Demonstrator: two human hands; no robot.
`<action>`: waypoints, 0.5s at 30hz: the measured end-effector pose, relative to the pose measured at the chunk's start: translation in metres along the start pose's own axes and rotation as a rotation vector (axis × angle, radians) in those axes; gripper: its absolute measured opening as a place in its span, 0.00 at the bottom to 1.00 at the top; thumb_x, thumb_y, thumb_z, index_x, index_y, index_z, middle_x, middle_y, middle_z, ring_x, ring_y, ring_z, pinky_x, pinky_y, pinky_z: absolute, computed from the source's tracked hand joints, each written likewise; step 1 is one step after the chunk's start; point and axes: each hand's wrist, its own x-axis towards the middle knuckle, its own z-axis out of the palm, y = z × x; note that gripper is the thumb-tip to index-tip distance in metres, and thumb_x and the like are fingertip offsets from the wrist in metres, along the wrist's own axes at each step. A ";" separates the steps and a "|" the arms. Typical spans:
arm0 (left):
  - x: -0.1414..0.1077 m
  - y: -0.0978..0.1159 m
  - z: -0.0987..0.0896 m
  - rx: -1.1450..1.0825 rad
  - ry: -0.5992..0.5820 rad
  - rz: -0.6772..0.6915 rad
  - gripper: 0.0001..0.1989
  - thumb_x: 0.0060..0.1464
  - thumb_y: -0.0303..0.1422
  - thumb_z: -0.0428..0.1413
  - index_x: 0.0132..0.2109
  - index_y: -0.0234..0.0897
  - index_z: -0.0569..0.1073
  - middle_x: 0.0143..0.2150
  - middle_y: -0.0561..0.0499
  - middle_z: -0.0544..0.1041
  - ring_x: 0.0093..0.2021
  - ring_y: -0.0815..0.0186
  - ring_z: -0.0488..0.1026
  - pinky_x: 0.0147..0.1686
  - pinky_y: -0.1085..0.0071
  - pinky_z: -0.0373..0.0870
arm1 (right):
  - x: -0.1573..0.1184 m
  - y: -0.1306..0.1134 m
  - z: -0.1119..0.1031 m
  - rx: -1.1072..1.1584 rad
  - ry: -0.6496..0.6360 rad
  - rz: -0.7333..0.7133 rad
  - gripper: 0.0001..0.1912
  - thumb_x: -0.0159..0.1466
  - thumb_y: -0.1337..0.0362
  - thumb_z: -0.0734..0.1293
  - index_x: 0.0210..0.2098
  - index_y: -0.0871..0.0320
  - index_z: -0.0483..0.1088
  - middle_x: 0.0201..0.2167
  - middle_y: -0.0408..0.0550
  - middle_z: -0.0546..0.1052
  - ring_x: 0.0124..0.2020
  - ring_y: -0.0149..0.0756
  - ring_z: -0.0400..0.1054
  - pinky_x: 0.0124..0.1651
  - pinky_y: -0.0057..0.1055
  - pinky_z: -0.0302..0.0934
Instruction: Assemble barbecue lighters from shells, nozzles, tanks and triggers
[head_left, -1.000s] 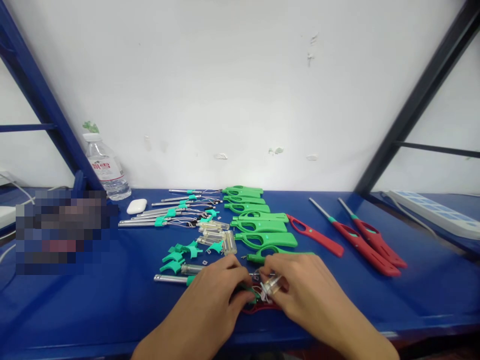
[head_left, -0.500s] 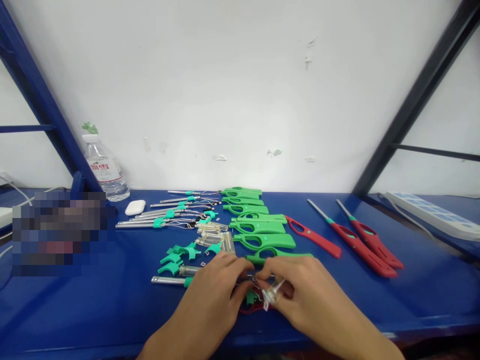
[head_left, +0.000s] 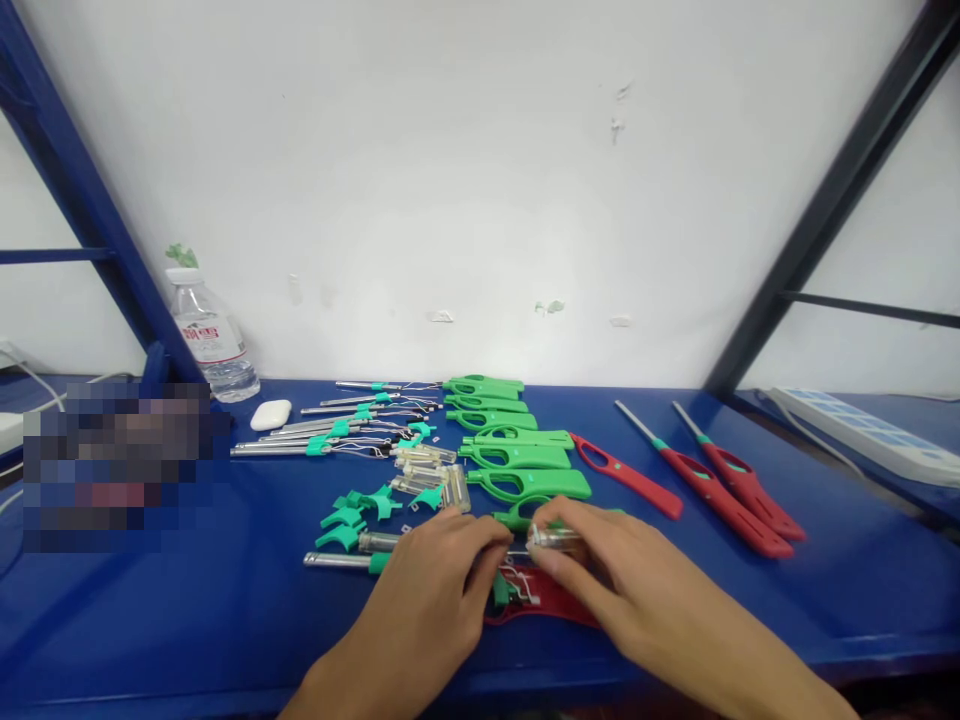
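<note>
At the lower centre of the frame, an open red lighter half-shell (head_left: 559, 597) lies on the blue table (head_left: 187, 600), partly hidden by both hands, with a teal trigger (head_left: 501, 590) and white wire (head_left: 523, 580) showing in it. The right hand (head_left: 630, 570) pinches a clear fuel reservoir (head_left: 559, 539) between thumb and fingers, near the shell's far edge. The left hand (head_left: 442, 570) curls over the shell's left end, its thumb and forefinger bent close; whether they grip anything I cannot tell. A metal nozzle tube (head_left: 337, 561) pokes out left of it. If the reservoir slips or comes down crooked, it could snag the wire or knock the trigger loose; a bump to the tube might do likewise. Farther up, loose teal triggers (head_left: 385, 502), other reservoirs (head_left: 456, 486) and green lighter shells (head_left: 555, 484) crowd the middle, where a stray knuckle could scatter them; two red lighters (head_left: 742, 525) lie at right
</note>
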 end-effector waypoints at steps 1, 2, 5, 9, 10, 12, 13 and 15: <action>0.000 0.000 0.001 -0.003 0.004 0.006 0.11 0.71 0.27 0.54 0.47 0.43 0.81 0.44 0.52 0.83 0.45 0.59 0.78 0.48 0.62 0.69 | 0.000 0.002 0.000 0.005 0.002 -0.009 0.12 0.79 0.55 0.58 0.50 0.48 0.71 0.48 0.42 0.80 0.49 0.41 0.74 0.51 0.37 0.60; -0.001 -0.001 0.001 -0.006 0.007 0.011 0.11 0.72 0.27 0.53 0.48 0.43 0.81 0.44 0.52 0.82 0.45 0.59 0.78 0.48 0.62 0.70 | 0.001 0.003 0.000 0.006 0.002 -0.017 0.13 0.80 0.55 0.57 0.51 0.48 0.71 0.49 0.42 0.80 0.50 0.42 0.74 0.53 0.38 0.60; 0.000 -0.002 0.003 -0.016 0.016 0.031 0.11 0.72 0.28 0.53 0.48 0.43 0.81 0.45 0.52 0.82 0.45 0.59 0.77 0.48 0.62 0.70 | 0.003 0.005 0.000 -0.004 -0.010 -0.036 0.12 0.79 0.55 0.58 0.51 0.48 0.72 0.50 0.43 0.80 0.50 0.42 0.74 0.54 0.39 0.61; 0.001 -0.002 0.003 -0.030 0.024 0.045 0.10 0.72 0.28 0.53 0.51 0.42 0.79 0.46 0.52 0.81 0.45 0.60 0.78 0.47 0.63 0.70 | 0.004 0.005 0.001 -0.007 0.002 -0.057 0.11 0.79 0.57 0.60 0.50 0.47 0.74 0.49 0.42 0.81 0.50 0.41 0.75 0.55 0.38 0.62; 0.001 -0.002 0.003 -0.032 0.024 0.045 0.10 0.72 0.28 0.53 0.51 0.42 0.79 0.46 0.52 0.81 0.45 0.60 0.78 0.47 0.63 0.70 | 0.004 0.004 0.001 -0.012 0.011 -0.059 0.11 0.79 0.56 0.60 0.50 0.47 0.74 0.49 0.42 0.81 0.50 0.41 0.75 0.55 0.38 0.62; 0.002 -0.002 0.002 -0.032 0.022 0.046 0.10 0.72 0.28 0.53 0.49 0.42 0.79 0.45 0.52 0.81 0.44 0.60 0.78 0.46 0.64 0.69 | 0.005 0.003 0.002 -0.026 0.029 -0.062 0.11 0.79 0.55 0.60 0.50 0.47 0.74 0.49 0.42 0.81 0.50 0.42 0.75 0.55 0.38 0.62; 0.002 -0.002 0.002 -0.031 0.020 0.047 0.10 0.72 0.28 0.53 0.48 0.41 0.79 0.44 0.52 0.80 0.44 0.60 0.77 0.46 0.64 0.69 | 0.005 0.003 0.002 -0.032 0.037 -0.062 0.11 0.79 0.55 0.60 0.50 0.47 0.74 0.49 0.42 0.81 0.50 0.42 0.75 0.55 0.38 0.63; 0.002 -0.003 0.003 -0.027 0.013 0.047 0.11 0.73 0.28 0.52 0.47 0.42 0.79 0.43 0.52 0.80 0.43 0.60 0.77 0.45 0.64 0.69 | 0.005 0.002 0.002 -0.037 0.050 -0.060 0.11 0.79 0.55 0.60 0.50 0.47 0.74 0.49 0.42 0.81 0.50 0.42 0.75 0.54 0.38 0.63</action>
